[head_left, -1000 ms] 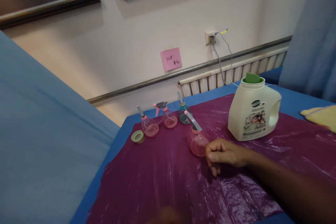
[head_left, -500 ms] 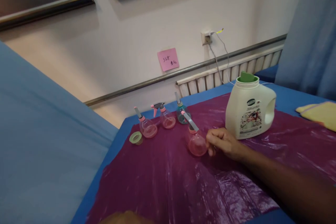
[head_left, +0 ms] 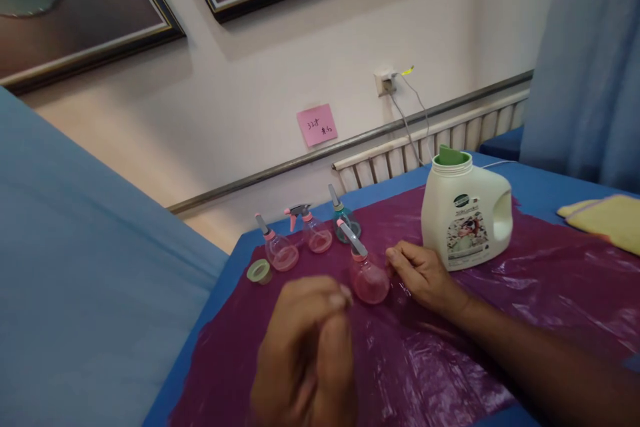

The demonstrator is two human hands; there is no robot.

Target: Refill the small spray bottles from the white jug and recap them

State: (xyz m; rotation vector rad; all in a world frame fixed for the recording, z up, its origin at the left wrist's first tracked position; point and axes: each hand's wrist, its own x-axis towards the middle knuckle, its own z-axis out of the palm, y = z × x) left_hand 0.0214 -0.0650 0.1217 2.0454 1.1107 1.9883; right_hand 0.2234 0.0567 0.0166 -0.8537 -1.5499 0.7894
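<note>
My left hand (head_left: 306, 350) is raised close to the camera, slightly blurred, its fingers curled towards the thumb and no object showing in it. Just right of a round, pink-tinted spray bottle (head_left: 370, 282), my right hand (head_left: 423, 277) is loosely closed over the purple sheet. I see nothing in it, and a narrow gap parts it from the bottle. Behind stand a clear bottle with pink liquid (head_left: 283, 255), another clear spray bottle (head_left: 317, 238) with its trigger to the left, and a teal one (head_left: 350, 227).
A cream detergent jug (head_left: 465, 223) with a green spout stands behind my right hand. A small green cap (head_left: 259, 271) lies at the left. Purple plastic sheeting (head_left: 225, 347) covers the blue table. A yellow cloth (head_left: 605, 217) lies far right; a blue curtain (head_left: 90, 280) hangs left.
My left hand has risen from the bottom edge into the middle of the view. My right hand stays beside the pink bottle, and the view has shifted slightly.
</note>
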